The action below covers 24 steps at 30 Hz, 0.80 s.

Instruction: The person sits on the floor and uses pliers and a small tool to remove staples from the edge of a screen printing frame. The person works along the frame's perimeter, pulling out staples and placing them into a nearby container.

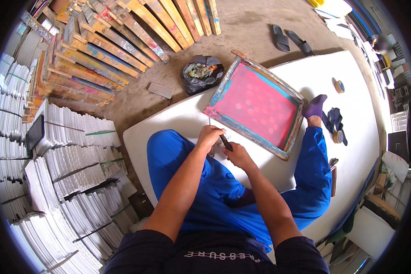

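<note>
I sit on a white surface (160, 119), legs in blue trousers bent around a wooden screen-printing frame (262, 107). Its mesh is pink with a teal border, and its wood is stained with paint. Just off the frame's near left corner, my left hand (210, 138) is closed in a pinch; a thin upright line shows above it, but what it holds is unclear. My right hand (239, 156) grips a dark-handled tool (226, 143), whose tip points toward the left fingers. Small grey bits lie by the hands, too small to name.
A black bag of scraps (202, 73) stands beyond the frame, near a grey block (160, 90). Tape rolls (339, 86) and dark cloth (335, 121) lie right of my foot. Sandals (281, 38) lie on the floor. Wooden frames (109, 50) and bundled white sheets (77, 171) crowd the left.
</note>
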{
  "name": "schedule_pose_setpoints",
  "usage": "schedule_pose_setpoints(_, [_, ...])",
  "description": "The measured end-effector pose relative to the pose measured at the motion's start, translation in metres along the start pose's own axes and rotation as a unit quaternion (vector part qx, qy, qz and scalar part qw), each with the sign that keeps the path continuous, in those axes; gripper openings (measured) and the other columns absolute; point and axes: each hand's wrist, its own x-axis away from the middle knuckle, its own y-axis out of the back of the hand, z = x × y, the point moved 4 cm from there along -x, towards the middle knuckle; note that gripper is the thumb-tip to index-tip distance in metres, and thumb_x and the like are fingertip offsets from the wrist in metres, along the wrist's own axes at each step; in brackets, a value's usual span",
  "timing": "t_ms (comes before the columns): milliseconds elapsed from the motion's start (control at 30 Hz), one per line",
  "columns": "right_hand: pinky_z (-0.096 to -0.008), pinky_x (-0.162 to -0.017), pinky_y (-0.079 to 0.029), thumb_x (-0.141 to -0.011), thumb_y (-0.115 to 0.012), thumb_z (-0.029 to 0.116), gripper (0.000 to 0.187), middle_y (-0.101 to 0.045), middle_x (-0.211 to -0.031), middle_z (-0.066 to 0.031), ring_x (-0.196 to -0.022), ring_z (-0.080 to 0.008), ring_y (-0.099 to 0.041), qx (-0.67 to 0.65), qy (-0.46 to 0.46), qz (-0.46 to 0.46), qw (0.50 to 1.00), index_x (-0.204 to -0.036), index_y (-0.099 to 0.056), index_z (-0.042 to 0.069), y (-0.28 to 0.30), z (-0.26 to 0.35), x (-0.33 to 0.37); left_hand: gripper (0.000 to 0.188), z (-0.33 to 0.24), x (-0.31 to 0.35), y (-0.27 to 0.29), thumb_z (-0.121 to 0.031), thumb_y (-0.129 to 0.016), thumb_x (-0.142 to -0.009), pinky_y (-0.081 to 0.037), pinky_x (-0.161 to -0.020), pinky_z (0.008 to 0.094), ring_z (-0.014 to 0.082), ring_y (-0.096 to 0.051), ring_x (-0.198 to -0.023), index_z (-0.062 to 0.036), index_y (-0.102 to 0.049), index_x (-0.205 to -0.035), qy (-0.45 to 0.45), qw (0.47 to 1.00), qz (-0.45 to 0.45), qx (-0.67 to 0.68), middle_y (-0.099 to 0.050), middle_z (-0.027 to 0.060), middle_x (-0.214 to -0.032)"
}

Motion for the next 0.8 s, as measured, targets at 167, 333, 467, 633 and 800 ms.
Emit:
schedule_pose_setpoints(167, [-0.0336,-0.063,-0.051,-0.096,-0.063,0.034,0.036,-0.066,-0.075,-0.0083,-0.069,-0.0162,-0.064,-0.125,-0.088,0.101,0.983,-0.094,-0.065,-0.002,0.005,-0.004,0.005,0.024,-0.004,0.002,0.002,-0.022,-0.077,-0.086,-0.050,-0.070,0.0358,0.0196,-0.063,-0.075,0.0015,-0.075,-0.092,-0.070,0.994,-0.049,-0.061,-0.067,0.0070,-0.077])
schedule_pose_setpoints(333, [-0.0329,-0.058,-0.050,-0.096,-0.062,0.032,0.035,-0.066,-0.077,-0.0094,-0.064,-0.0168,-0.063,-0.147,-0.102,0.093,0.979,-0.096,-0.064,-0.003,0.008,-0.021,0.006,0.022,-0.044,0.033,-0.011,-0.019,-0.075,-0.086,-0.053,-0.079,0.0412,0.0303,-0.066,-0.088,-0.0111,-0.076,-0.107,-0.322,0.874,-0.131,-0.340,-0.065,0.0144,-0.098])
schedule_pose_setpoints(467, [-0.0334,-0.046,-0.047,-0.096,-0.059,0.031,0.035,-0.065,-0.076,-0.0106,-0.054,-0.0177,-0.059,-0.195,-0.076,0.077,0.975,-0.099,-0.063,-0.003,-0.012,-0.051,0.002,0.038,-0.058,0.038,-0.034,-0.017,-0.068,-0.090,-0.053,-0.081,0.0433,0.0308,-0.065,-0.092,-0.0188,-0.069,-0.128,-0.365,0.791,-0.086,-0.483,-0.058,0.0134,-0.106])
schedule_pose_setpoints(633, [-0.0326,-0.046,-0.048,-0.097,-0.059,0.031,0.034,-0.065,-0.076,-0.0100,-0.056,-0.0168,-0.060,-0.231,-0.073,0.083,0.967,-0.102,-0.063,-0.003,-0.017,-0.055,0.004,0.036,-0.054,0.036,-0.041,-0.023,-0.068,-0.090,-0.053,-0.080,0.0443,0.0302,-0.065,-0.089,-0.0201,-0.070,-0.126,-0.362,0.744,-0.095,-0.554,-0.056,0.0118,-0.103])
schedule_pose_setpoints(800, [-0.0323,-0.050,-0.050,-0.096,-0.060,0.032,0.035,-0.066,-0.078,-0.0100,-0.061,-0.0170,-0.063,-0.234,-0.067,0.073,0.967,-0.102,-0.063,-0.003,-0.012,-0.054,0.010,0.034,-0.048,0.042,-0.039,-0.026,-0.069,-0.090,-0.054,-0.079,0.0443,0.0303,-0.064,-0.090,-0.0201,-0.072,-0.123,-0.366,0.735,-0.097,-0.562,-0.056,0.0115,-0.104])
